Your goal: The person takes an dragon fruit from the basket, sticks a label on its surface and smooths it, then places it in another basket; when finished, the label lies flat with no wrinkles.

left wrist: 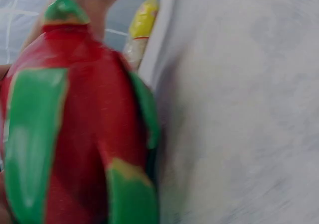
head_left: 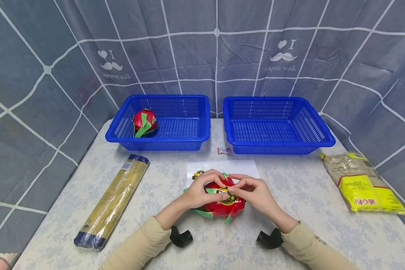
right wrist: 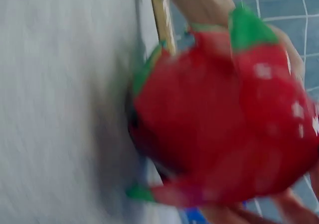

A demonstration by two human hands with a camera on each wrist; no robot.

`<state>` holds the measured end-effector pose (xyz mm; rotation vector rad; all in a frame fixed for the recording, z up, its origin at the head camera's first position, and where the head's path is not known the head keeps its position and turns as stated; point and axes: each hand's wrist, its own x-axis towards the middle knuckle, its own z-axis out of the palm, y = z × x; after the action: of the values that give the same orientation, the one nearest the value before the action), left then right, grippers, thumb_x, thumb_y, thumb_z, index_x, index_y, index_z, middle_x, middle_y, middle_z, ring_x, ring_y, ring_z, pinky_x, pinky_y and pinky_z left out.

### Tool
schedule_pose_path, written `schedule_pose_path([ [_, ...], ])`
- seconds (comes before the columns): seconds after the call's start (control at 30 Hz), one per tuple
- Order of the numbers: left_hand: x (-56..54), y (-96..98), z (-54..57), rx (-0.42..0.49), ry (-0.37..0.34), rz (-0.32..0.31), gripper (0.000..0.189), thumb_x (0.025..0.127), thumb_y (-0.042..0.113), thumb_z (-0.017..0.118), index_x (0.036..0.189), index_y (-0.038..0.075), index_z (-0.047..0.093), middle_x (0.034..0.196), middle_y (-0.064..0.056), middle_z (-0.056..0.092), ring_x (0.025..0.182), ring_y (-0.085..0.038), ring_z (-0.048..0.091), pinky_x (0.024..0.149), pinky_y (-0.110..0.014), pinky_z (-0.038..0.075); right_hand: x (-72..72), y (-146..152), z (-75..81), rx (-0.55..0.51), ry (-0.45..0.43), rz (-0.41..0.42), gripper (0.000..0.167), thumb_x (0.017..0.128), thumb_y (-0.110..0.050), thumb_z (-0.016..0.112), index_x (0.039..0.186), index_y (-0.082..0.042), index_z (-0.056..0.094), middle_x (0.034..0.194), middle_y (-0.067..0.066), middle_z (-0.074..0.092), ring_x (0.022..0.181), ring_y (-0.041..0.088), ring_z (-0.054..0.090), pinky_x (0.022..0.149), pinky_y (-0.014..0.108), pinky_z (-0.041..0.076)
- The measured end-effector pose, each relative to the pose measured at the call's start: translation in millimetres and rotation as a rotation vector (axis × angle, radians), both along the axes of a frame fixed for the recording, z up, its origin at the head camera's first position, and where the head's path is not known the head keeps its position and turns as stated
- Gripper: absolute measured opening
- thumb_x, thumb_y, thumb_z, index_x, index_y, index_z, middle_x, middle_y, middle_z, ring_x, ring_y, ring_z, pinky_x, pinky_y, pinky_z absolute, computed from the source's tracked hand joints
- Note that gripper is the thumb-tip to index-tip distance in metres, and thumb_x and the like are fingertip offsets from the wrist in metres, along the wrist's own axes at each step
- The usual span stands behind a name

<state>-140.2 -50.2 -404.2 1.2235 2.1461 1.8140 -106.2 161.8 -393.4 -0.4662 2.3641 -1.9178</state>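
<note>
A red dragon fruit [head_left: 216, 210] with green scales lies on the table in front of me, its glossy skin filling much of both wrist views. On its upper side is a black and gold label sticker [head_left: 228, 201]. My left hand [head_left: 202, 192] grips the fruit from the left, its thumb at the sticker's edge. From the right, my right hand [head_left: 258, 193] holds the fruit, thumb and fingers bent at the sticker. Behind the hands lies a white sheet [head_left: 236, 165] bearing another similar sticker [head_left: 198, 174]. The fingers' undersides are partly hidden.
Two blue baskets stand at the back; the left basket [head_left: 179, 140] contains another dragon fruit [head_left: 145, 122], beside the right basket [head_left: 280, 144]. A small wrapped candy [head_left: 224, 151] lies between them. Packaged noodles [head_left: 113, 202] lie left, a yellow-labelled bag [head_left: 361, 183] right.
</note>
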Motion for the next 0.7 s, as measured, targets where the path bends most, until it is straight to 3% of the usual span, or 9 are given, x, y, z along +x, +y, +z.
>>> schedule_pose_path([
  [0.03,-2.2,-1.0,-3.3,0.003,-0.036,-0.008,0.012,0.078,0.005,0.073,0.085,0.007,0.064,0.106,-0.009,0.059,0.105,-0.021,0.053,0.092,-0.039,0.042,-1.9,2.0,0.0,0.011,0.013,0.038,0.007,0.084,-0.009,0.07,0.085,-0.002,0.071,0.125,0.019,0.057,0.096,0.018,0.065,0.075,0.026,0.053],
  [0.17,-4.9,-5.3,2.0,-0.013,-0.186,-0.067,0.007,0.083,0.002,0.067,0.09,0.0,0.066,0.11,-0.014,0.057,0.108,-0.024,0.049,0.095,-0.041,0.039,-11.2,13.3,0.3,0.048,0.052,0.211,0.008,0.089,-0.009,0.065,0.094,-0.006,0.07,0.131,0.017,0.053,0.111,0.022,0.058,0.083,0.027,0.05],
  [0.3,-6.5,-7.4,4.6,-0.054,-0.229,-0.095,0.013,0.086,0.003,0.062,0.096,-0.003,0.067,0.112,-0.014,0.054,0.11,-0.021,0.048,0.096,-0.039,0.038,-16.5,22.2,0.8,0.082,0.055,0.3,0.013,0.09,-0.008,0.062,0.1,-0.009,0.071,0.134,0.013,0.051,0.124,0.02,0.048,0.09,0.026,0.046],
  [0.4,-6.6,-7.5,2.7,-0.047,-0.194,-0.093,0.012,0.086,0.002,0.06,0.095,-0.003,0.067,0.111,-0.013,0.055,0.109,-0.02,0.048,0.095,-0.038,0.039,-16.4,24.1,0.5,0.079,0.068,0.333,0.015,0.09,-0.007,0.063,0.103,-0.008,0.07,0.135,0.015,0.05,0.124,0.021,0.047,0.091,0.027,0.046],
  [0.5,-5.4,-5.8,0.1,-0.028,-0.101,-0.075,0.005,0.086,0.001,0.063,0.09,0.0,0.066,0.108,-0.013,0.056,0.106,-0.021,0.051,0.093,-0.037,0.042,-14.2,22.4,0.9,0.063,0.088,0.344,0.015,0.087,-0.004,0.066,0.102,-0.005,0.069,0.136,0.019,0.048,0.118,0.022,0.053,0.087,0.031,0.049],
  [0.7,-3.2,-0.3,-0.9,-0.014,0.009,-0.027,0.009,0.082,0.003,0.069,0.087,0.008,0.064,0.1,-0.006,0.059,0.101,-0.018,0.053,0.088,-0.034,0.045,-5.4,13.4,4.1,0.163,0.13,0.268,0.017,0.085,-0.013,0.07,0.101,-0.015,0.066,0.137,0.011,0.047,0.112,0.023,0.057,0.084,0.036,0.051],
])
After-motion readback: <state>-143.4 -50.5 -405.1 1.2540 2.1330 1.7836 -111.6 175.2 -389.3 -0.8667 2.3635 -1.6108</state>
